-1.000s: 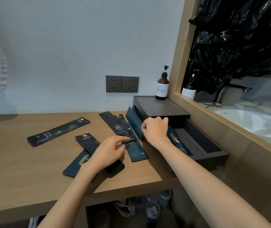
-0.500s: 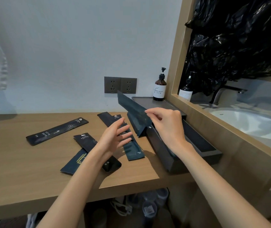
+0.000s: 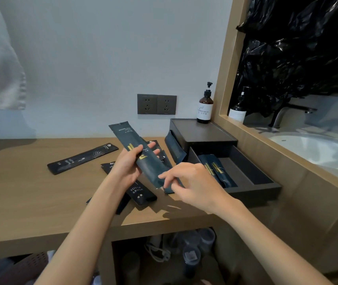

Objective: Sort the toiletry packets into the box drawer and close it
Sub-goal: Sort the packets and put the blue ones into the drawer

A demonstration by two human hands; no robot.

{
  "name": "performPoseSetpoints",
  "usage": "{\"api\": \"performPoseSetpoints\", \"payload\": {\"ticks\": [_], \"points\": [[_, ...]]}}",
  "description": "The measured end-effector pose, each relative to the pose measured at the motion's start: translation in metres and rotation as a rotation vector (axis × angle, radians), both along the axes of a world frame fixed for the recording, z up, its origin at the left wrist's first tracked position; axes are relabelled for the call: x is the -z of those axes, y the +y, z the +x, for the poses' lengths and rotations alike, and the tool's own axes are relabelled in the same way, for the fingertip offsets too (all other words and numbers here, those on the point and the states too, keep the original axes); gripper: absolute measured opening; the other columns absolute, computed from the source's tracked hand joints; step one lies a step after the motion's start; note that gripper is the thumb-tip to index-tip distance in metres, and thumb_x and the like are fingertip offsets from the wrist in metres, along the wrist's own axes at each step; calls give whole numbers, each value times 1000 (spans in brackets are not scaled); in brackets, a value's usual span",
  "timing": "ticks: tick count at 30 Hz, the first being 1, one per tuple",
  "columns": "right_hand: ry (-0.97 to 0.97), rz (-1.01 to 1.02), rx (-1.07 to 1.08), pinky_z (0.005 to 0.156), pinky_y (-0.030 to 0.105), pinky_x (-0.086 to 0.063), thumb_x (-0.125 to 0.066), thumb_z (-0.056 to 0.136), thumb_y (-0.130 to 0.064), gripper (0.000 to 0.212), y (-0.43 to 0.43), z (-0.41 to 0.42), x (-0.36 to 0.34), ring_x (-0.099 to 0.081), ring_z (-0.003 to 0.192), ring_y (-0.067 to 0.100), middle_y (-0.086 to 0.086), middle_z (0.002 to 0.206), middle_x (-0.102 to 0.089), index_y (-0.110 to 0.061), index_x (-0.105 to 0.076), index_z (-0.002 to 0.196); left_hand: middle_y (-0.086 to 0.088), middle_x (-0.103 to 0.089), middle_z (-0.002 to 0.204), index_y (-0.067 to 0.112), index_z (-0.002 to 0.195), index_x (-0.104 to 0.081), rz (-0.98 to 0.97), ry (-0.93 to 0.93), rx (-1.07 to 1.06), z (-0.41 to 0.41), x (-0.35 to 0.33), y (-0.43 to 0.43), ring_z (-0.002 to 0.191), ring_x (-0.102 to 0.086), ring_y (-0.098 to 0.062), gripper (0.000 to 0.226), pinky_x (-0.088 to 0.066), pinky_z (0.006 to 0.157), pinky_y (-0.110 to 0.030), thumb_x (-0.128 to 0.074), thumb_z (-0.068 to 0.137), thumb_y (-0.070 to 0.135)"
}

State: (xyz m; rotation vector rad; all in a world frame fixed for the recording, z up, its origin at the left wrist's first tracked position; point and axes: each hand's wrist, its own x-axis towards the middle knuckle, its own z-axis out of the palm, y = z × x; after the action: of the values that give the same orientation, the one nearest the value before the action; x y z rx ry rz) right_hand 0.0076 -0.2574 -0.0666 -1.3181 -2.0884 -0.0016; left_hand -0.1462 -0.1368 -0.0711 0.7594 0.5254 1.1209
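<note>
Left hand (image 3: 127, 167) has its fingers wrapped around a blue packet (image 3: 131, 138), held up tilted over the table (image 3: 30, 192). Right hand (image 3: 190, 182) sits loose-fingered right at the packet's lower end, gripping nothing as far as I can see. Drawer (image 3: 252, 195) is pulled out of the box (image 3: 201, 134), with two packets (image 3: 215, 171) lying inside.

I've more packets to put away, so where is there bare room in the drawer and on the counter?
In the drawer, the right half, between the teal packets and the right wall, is bare. So is the counter left of the long toothbrush packet. Crowded: overlapping packets beneath the left hand and right hand.
</note>
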Motion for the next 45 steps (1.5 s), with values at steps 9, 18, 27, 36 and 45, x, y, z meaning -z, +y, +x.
{"api": "performPoseSetpoints", "payload": {"ticks": [9,18,27,36,45], "points": [[116,-281,378,95,29,-41,-54,93,-20,31,40,-11,34,-44,119,16,0,128,-52,-20,-49,124,-9,-70,115,9,127,-48,115,289,-104,-52,21,-9,92,-73,-24,29,-61,70,-34,-50,98,11],[104,-528,590,105,47,-33,-66,86,-40,70,79,-13,46,-33,132,36,13,141,-44,-18,-29,142,-7,-75,105,9,126,-50,253,501,-153,-57,50,-19,80,-74,-29,35,-59,60,-30,-59,94,17],[363,-623,488,94,35,-47,-76,80,-20,75,93,-2,38,-48,125,27,11,141,-46,-16,-30,140,-5,-74,105,15,124,-48,330,576,-163,-53,56,-22,78,-74,-30,31,-58,60,-32,-57,95,20],[113,-191,478,81,39,-55,-50,95,-5,54,56,-1,5,-63,98,27,15,122,-59,-17,-29,144,-3,-75,103,12,124,-48,365,572,-188,-53,57,-23,76,-73,-33,32,-60,62,-34,-57,95,19],[439,-162,379,64,13,-47,-50,98,-23,32,2,52,-40,-54,87,-1,-12,111,-52,-27,-44,130,-6,-74,105,8,124,-50,417,474,-254,-30,34,-30,75,-74,-30,32,-59,56,-31,-57,95,18]]}}
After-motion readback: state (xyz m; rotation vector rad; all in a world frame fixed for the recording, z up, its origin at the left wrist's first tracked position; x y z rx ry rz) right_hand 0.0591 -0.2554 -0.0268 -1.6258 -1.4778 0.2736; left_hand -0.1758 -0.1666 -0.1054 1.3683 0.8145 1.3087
